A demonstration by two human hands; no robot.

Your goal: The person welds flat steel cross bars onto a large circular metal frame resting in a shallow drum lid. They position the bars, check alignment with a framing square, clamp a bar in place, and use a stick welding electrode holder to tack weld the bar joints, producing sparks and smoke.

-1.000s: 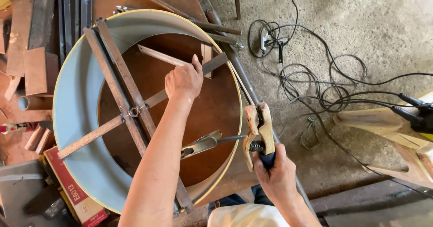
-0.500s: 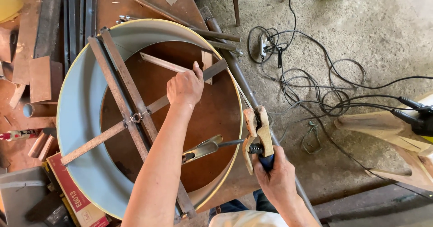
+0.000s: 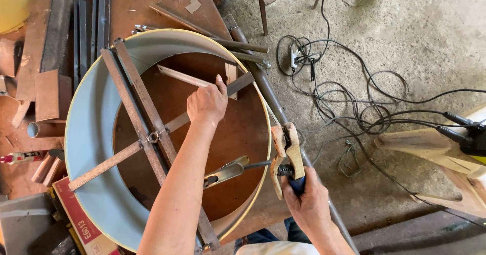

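Metal ring [image 3: 91,133], pale grey, yellow-edged, rusty cross bars [image 3: 147,113] inside

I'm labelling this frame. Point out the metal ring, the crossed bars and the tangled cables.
metal ring [image 3: 96,133], head view, inner wall.
crossed bars [image 3: 132,108], head view, long bar.
tangled cables [image 3: 349,108], head view, coil on floor.

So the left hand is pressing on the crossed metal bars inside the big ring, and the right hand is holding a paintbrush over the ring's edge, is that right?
Not quite. The right hand holds no paintbrush: it grips a blue-handled clamp-like tool with tan jaws at the edge of the ring, as the head view shows. The rest stands: the left hand rests on the crossed metal bars inside the ring.
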